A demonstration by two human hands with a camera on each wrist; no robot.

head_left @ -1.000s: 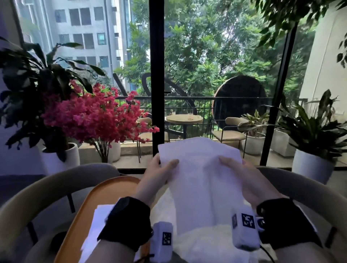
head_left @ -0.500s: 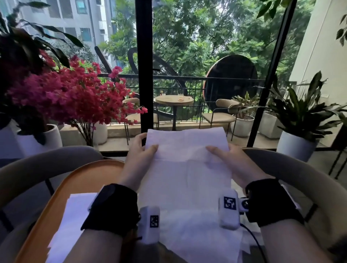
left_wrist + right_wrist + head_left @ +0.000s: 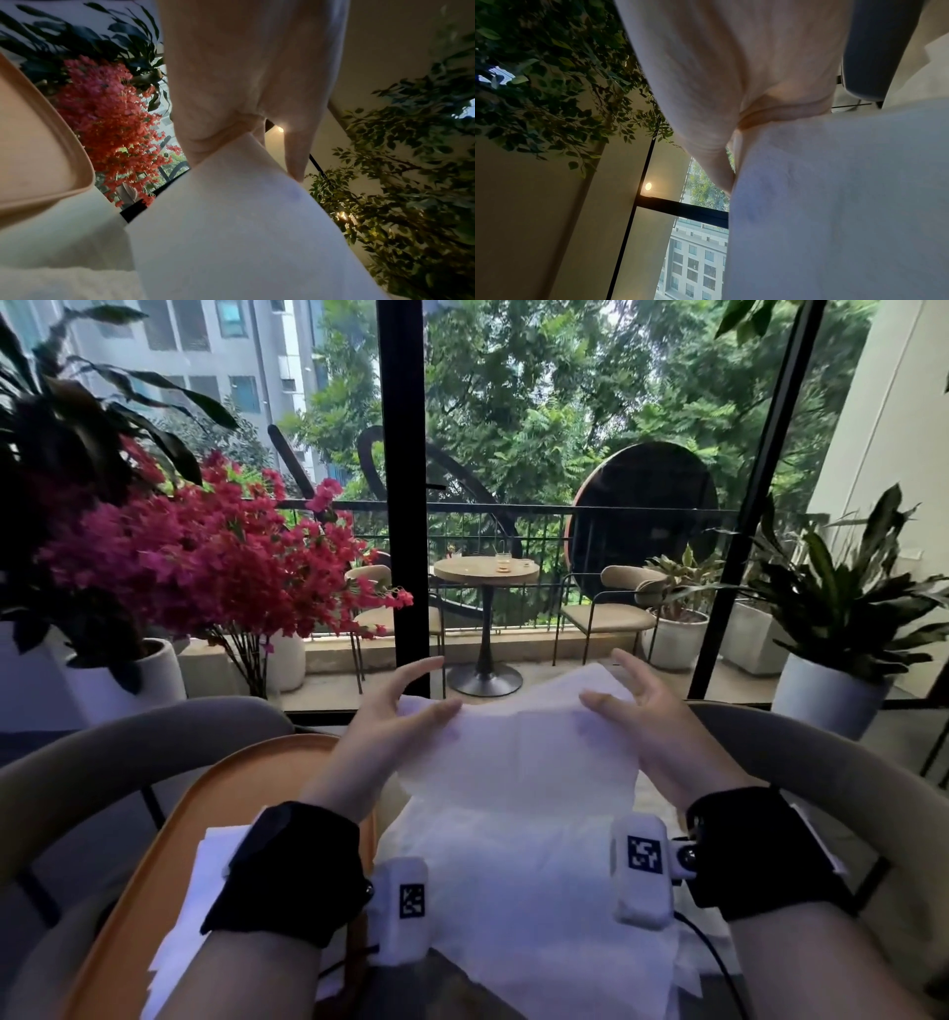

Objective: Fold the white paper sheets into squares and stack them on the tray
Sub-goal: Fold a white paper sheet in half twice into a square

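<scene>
Tall glass panes with black frames look out on a balcony and green trees beyond the work surface, and a pot of pink-red flowers (image 3: pixel 205 567) stands at the left. Just in front of the person, the thin white paper sheet (image 3: pixel 518 762) is raised at its far edge and drapes down toward the lap. The left hand (image 3: pixel 380 737) pinches its far left corner between thumb and fingers, and the right hand (image 3: pixel 652 731) pinches the far right corner likewise, with the other fingers spread loosely. The orange oval tray (image 3: pixel 169 839) lies just to the left, with white folded sheets (image 3: pixel 200 906) already lying on it. This looks like the first fold. To do it well, both corners should be brought down level onto the near corners, held taut but not pulled, since so limp a sheet will probably skew or crumple; only then should the crease be pressed flat from the middle outward.
</scene>
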